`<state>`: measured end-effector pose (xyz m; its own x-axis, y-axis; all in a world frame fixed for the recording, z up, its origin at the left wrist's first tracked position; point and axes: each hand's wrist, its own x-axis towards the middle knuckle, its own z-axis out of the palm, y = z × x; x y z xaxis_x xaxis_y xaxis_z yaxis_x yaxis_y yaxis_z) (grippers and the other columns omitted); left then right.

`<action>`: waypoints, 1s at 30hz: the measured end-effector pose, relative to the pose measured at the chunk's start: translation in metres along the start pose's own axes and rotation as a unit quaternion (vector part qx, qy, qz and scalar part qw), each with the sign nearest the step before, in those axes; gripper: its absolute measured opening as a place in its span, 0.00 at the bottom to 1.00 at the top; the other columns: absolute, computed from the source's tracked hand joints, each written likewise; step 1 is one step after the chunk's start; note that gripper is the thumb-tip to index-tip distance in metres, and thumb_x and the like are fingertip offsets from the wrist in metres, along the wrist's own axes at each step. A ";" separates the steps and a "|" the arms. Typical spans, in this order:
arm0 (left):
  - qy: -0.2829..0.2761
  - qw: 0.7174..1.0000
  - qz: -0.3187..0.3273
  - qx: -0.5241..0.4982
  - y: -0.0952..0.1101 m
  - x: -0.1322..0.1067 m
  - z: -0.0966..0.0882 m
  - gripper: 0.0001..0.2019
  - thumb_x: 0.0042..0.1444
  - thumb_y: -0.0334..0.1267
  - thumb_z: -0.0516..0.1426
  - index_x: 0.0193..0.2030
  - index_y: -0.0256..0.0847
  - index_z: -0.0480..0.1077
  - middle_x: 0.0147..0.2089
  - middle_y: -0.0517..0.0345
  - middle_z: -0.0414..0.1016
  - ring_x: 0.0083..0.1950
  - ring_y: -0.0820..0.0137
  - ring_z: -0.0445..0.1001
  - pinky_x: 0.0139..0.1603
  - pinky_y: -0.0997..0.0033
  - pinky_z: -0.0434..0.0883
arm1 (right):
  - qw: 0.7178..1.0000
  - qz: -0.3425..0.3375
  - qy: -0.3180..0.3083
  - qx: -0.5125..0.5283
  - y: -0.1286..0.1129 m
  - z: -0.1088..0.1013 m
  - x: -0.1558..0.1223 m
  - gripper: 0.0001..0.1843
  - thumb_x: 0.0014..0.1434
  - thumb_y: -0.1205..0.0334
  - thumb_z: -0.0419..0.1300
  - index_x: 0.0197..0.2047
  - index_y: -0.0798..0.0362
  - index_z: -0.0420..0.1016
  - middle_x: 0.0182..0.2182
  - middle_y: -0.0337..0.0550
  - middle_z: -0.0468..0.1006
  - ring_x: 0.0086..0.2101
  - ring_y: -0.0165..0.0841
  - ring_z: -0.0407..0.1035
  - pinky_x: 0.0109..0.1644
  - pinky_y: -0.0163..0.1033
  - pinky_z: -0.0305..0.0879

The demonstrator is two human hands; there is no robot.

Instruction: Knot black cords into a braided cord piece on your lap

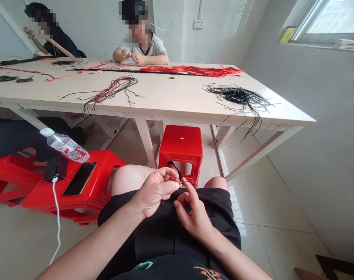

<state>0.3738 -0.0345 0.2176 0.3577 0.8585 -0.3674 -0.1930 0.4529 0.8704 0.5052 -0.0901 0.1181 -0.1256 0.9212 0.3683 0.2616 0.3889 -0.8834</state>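
Note:
Above my lap, my left hand (161,188) pinches a thin black cord (183,182) between thumb and forefinger. A tiny yellowish bit shows at its fingertips, too small to name. My right hand (192,212) is just to the right, its index finger stretched out against the cord. Its thumb stands apart from that finger and the other fingers are loosely bent. Most of the cord is hidden by the fingers.
Ahead is a long table (165,91) with a black cord tangle (238,94), black-and-red cords (112,89) and a red cord bundle (191,70). A red stool (181,142) stands beneath. Left, another stool (103,159) bears a bottle (67,146) and phone (80,179). Two people sit across.

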 end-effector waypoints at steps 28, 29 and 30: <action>0.069 0.997 0.037 0.003 0.004 0.011 -0.015 0.10 0.38 0.27 0.63 0.27 0.36 0.67 0.26 0.64 0.69 0.19 0.85 0.57 0.16 0.84 0.51 | 0.997 0.032 0.068 -0.009 0.006 -0.012 0.007 0.04 0.60 0.62 0.56 0.39 0.52 0.68 0.26 0.38 0.73 0.24 0.28 0.70 0.28 0.33 0.70; 0.081 0.996 0.041 0.008 0.005 0.012 -0.015 0.10 0.38 0.27 0.63 0.27 0.36 0.66 0.26 0.64 0.69 0.19 0.85 0.57 0.16 0.84 0.51 | 0.995 -0.012 0.071 -0.063 0.004 -0.015 0.007 0.04 0.61 0.63 0.56 0.39 0.52 0.70 0.27 0.39 0.74 0.26 0.28 0.71 0.30 0.34 0.71; 0.092 0.995 0.046 0.014 0.005 0.012 -0.015 0.10 0.38 0.28 0.63 0.27 0.36 0.66 0.26 0.64 0.69 0.19 0.85 0.58 0.16 0.84 0.51 | 0.990 -0.054 0.072 -0.110 0.001 -0.018 0.007 0.04 0.61 0.65 0.55 0.39 0.53 0.71 0.28 0.41 0.75 0.28 0.29 0.71 0.33 0.34 0.71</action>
<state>0.3633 -0.0182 0.2123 0.1652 0.9270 -0.3366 -0.1906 0.3649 0.9113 0.5223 -0.0831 0.1248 -0.0307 0.8601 0.5091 0.4585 0.4647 -0.7575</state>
